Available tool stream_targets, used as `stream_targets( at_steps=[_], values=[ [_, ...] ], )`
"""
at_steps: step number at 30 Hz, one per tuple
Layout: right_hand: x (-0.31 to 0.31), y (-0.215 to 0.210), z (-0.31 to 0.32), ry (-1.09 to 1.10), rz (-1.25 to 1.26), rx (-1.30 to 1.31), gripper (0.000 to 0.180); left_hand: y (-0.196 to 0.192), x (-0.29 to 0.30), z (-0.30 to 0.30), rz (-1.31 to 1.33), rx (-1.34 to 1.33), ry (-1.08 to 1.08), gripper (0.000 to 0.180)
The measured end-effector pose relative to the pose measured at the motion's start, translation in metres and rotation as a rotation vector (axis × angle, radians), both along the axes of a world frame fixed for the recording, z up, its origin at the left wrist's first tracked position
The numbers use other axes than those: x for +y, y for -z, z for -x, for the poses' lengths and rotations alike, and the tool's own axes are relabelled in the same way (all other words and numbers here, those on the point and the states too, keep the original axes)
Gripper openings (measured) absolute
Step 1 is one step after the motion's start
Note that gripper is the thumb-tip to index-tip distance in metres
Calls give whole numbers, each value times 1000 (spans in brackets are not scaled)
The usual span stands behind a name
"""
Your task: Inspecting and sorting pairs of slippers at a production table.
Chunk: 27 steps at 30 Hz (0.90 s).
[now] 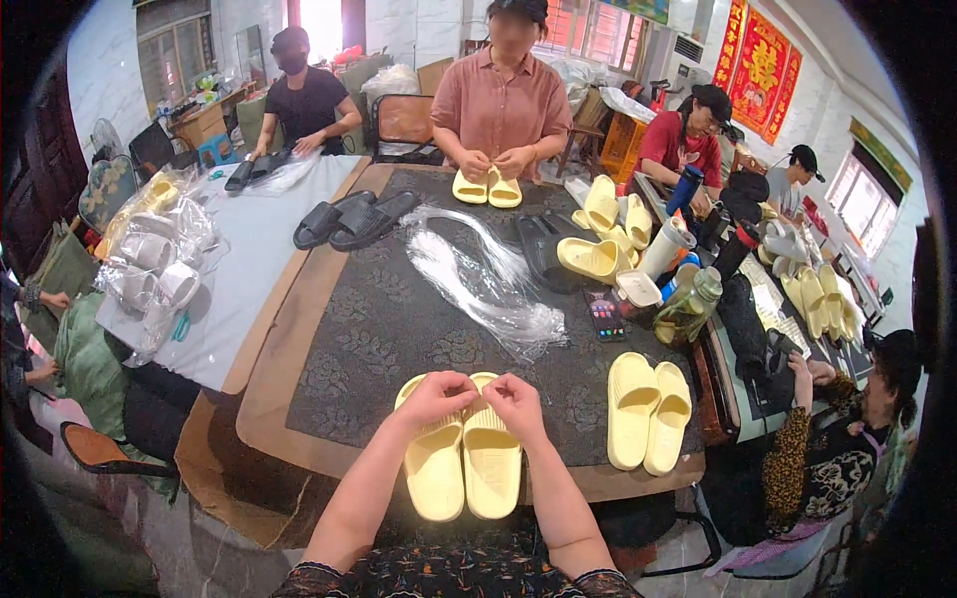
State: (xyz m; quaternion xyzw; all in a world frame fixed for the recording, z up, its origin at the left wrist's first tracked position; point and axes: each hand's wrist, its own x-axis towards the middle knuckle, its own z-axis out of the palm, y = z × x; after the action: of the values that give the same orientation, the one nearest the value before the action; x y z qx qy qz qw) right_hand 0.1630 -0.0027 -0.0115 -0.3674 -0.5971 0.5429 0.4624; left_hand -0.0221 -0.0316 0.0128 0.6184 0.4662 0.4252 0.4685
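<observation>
A pair of pale yellow slide slippers (465, 468) lies side by side at the near edge of the dark patterned tabletop, toes away from me. My left hand (443, 396) is over the left slipper's strap, thumb and fingers pinched together. Close beside it, my right hand (511, 407) pinches over the right slipper's strap. Whatever sits between the fingertips is too small to make out. Beyond my hands lies a long bundle of clear, shiny plastic strands (469, 289). Another yellow pair (648, 414) rests to my right.
Black slides (354, 219) lie at the far left of the table. Loose yellow slides (590, 259), a phone (605, 316) and a jar (690, 304) crowd the right side. Opposite, a person (503, 110) handles yellow slippers. Bagged slippers (150, 254) cover the white table at left.
</observation>
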Motion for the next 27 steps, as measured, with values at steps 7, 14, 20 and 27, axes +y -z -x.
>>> stream_targets(
  at_steps=[7, 14, 20, 27],
  values=[
    [0, -4, 1, -24, 37, 40, 12, -3, -2, 1, 51, -68, 15, 14],
    [4, 5, -3, 39, 94, 124, 12, -12, -3, -4, 81, -76, 22, 12],
    [0, -5, 0, 26, 98, 104, 8, -10, -3, -1, 81, -47, 26, 12],
    [-3, -8, 0, -12, 48, 8, 8, -3, -1, 0, 32, -44, 16, 12]
  ],
)
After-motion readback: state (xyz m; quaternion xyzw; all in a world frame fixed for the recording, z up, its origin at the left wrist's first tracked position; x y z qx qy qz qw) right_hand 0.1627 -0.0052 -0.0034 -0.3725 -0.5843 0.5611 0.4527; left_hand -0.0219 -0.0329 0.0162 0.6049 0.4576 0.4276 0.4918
